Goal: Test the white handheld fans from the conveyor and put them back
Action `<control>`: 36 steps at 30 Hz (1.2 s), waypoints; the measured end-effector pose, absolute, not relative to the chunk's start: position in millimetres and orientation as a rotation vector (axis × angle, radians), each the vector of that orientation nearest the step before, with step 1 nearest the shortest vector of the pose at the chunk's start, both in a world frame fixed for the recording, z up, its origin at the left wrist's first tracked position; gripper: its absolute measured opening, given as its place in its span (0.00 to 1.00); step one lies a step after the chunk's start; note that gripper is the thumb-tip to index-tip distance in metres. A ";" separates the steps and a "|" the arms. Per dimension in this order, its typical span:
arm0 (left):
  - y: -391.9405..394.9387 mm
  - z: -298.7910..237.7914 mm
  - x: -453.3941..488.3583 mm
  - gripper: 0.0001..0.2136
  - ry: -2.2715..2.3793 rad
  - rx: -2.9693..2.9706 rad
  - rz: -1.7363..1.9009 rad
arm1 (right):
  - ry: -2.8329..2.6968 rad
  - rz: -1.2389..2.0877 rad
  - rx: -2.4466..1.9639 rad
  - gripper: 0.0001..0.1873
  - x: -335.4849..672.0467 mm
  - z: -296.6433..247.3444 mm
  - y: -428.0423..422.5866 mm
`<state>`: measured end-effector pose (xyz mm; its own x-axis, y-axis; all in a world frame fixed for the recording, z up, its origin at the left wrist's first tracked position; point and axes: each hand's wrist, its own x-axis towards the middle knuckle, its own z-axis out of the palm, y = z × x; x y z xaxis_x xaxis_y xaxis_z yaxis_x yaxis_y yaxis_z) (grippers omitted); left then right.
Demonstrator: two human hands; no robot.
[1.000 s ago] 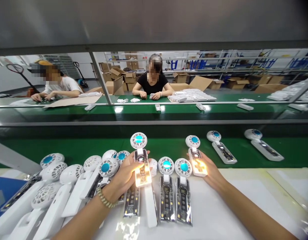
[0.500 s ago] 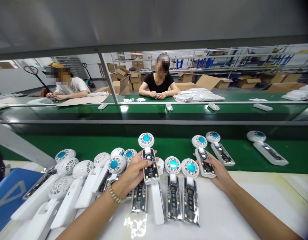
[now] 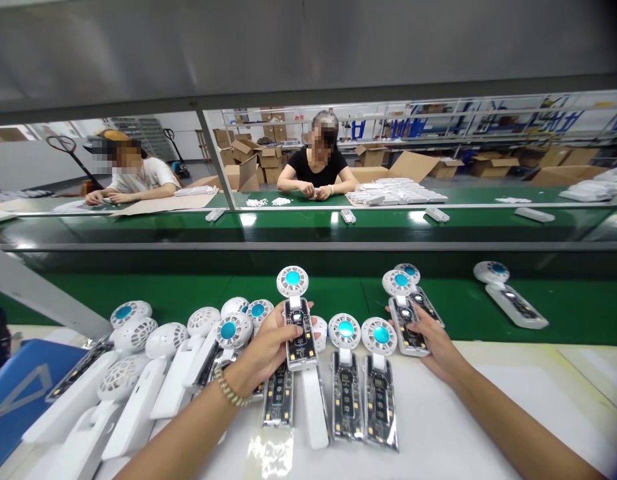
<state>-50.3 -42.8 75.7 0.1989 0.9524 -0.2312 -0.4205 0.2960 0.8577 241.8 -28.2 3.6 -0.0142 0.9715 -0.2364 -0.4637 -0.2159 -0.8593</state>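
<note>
Factory workroom with a long assembly line: a white desk in the foreground, a green conveyor belt just beyond it.

Hands well apart. Left hand, with a beaded bracelet at the wrist, closed around the clear-backed body of a handheld fan, its round vented head pointing away over the belt, a turquoise disc at the centre. Right hand gripping a second fan, tilted, its lower end near the desk's edge and its head over the belt. Circuit boards and LED strips showing through both clear backs.

Between the hands, a third fan and a fourth fan lying side by side on the desk, heads toward the belt. Left of the left hand, a crowded, overlapping group of white-backed fans, with a blue folder at their edge. On the belt, a fifth fan well to the right of the right hand.

Farther off, across a second green belt, two seated co-workers with their hands on small white parts. Behind them, cardboard boxes, metal shelving and a pallet jack.
</note>
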 end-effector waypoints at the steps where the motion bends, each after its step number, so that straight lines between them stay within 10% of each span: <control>1: -42.8 75.8 -50.5 0.19 0.885 0.747 1.092 | -0.702 1.535 -1.020 0.30 242.2 3.8 -28.4; 36: -52.9 86.5 -24.0 0.24 0.565 0.929 0.794 | -0.532 1.610 -0.810 0.25 279.0 8.2 -76.1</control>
